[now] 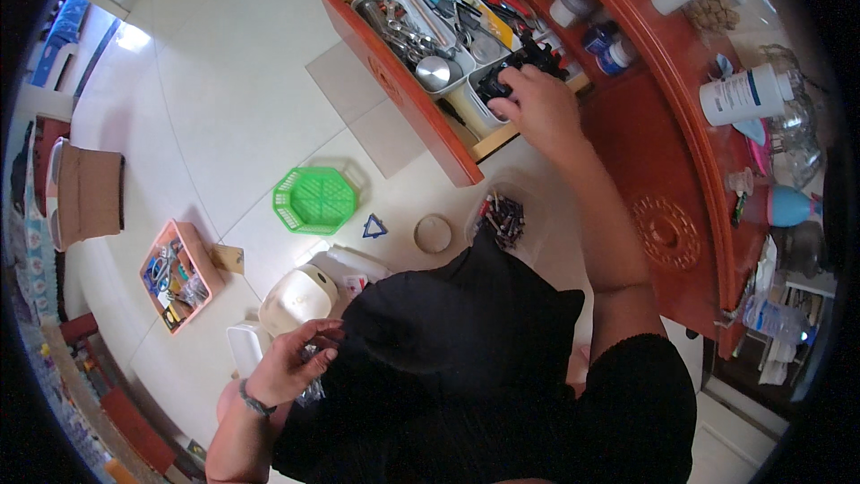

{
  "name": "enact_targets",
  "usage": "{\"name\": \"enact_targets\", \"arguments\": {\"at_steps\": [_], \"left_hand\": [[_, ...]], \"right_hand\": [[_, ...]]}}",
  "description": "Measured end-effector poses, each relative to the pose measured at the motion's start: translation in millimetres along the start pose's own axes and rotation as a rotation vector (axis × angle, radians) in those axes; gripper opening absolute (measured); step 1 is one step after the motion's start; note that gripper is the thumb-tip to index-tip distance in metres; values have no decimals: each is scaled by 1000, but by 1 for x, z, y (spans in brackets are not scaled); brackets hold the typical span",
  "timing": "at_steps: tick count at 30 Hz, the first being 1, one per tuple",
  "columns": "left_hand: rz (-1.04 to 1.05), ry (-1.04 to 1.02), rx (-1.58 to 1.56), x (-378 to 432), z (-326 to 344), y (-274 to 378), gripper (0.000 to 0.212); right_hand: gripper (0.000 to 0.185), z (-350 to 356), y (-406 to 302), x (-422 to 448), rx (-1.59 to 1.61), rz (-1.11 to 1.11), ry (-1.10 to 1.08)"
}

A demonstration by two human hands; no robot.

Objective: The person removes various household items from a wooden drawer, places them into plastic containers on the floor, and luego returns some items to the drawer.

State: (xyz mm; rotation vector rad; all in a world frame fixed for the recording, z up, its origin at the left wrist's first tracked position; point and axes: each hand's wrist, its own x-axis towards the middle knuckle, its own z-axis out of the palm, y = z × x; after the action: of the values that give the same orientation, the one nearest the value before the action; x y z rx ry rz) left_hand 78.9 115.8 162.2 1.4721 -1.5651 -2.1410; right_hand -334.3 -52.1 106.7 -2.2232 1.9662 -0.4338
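Observation:
My right hand [541, 107] reaches into the pulled-out wooden drawer [403, 91]. Its fingers and thumb bend over a tangle of black objects [494, 84] at a white bin [480, 107]; whether they grip one is hidden. Beside that bin, a white organizer tray [440, 84] holds metal tools and a round metal piece [433, 72]. Pens, scissors [462, 30] and red-handled tools fill the compartments farther back. Above my lap is my left hand [295, 363], fingers curled, with crinkled clear plastic [312, 386] right by the palm. I cannot tell whether the hand holds this plastic.
On the tiled floor stand a green plastic basket [322, 202], a pink bin of tools [211, 275], a cream container [299, 299] and a clear tub of small sticks [504, 218]. A tape roll [433, 234] lies between. Bottles [742, 95] line the red cabinet top [678, 81] at right.

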Motion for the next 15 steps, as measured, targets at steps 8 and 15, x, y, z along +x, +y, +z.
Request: {"name": "enact_targets", "arguments": {"at_steps": [8,15], "left_hand": [[-16,41,-3,4,-2,-6,38],[29,4,41,2,-3,2,38]], "right_hand": [[18,42,-40,43,-321,-331,-610],[21,53,-36,67,-596,-568,-1120]]}}
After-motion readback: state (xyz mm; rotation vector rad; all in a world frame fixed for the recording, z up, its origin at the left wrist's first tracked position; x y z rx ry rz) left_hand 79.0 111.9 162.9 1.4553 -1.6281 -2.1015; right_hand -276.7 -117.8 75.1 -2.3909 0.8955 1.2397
